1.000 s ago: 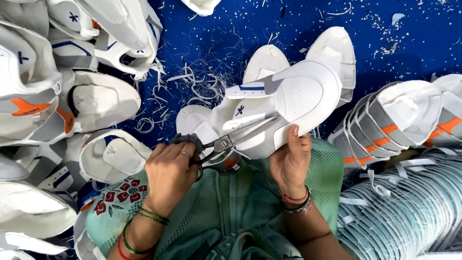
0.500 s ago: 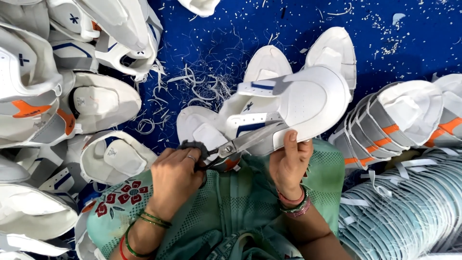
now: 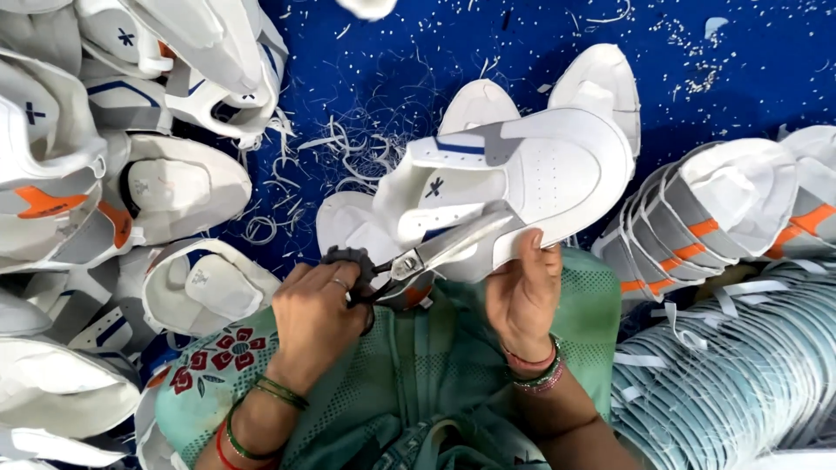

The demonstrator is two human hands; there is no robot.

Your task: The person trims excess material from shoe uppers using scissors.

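Note:
My left hand (image 3: 315,315) grips the dark handles of a pair of metal scissors (image 3: 440,248), whose blades point right and lie against the lower edge of a white shoe upper (image 3: 540,178) with blue and grey panels. My right hand (image 3: 522,292) holds that upper from below, thumb up against its edge. Both wrists wear bangles, and green patterned cloth covers my lap (image 3: 418,383) under the hands.
Piles of white shoe uppers with orange and blue patches lie at the left (image 3: 104,191) and a nested stack at the right (image 3: 714,218). Thin white trimmings (image 3: 348,157) litter the blue floor. Stacked pale strips (image 3: 740,383) fill the lower right.
The shoe upper has turned and shifted right in my right hand, and the scissor blades have slid along its lower edge. My left hand stays on the handles.

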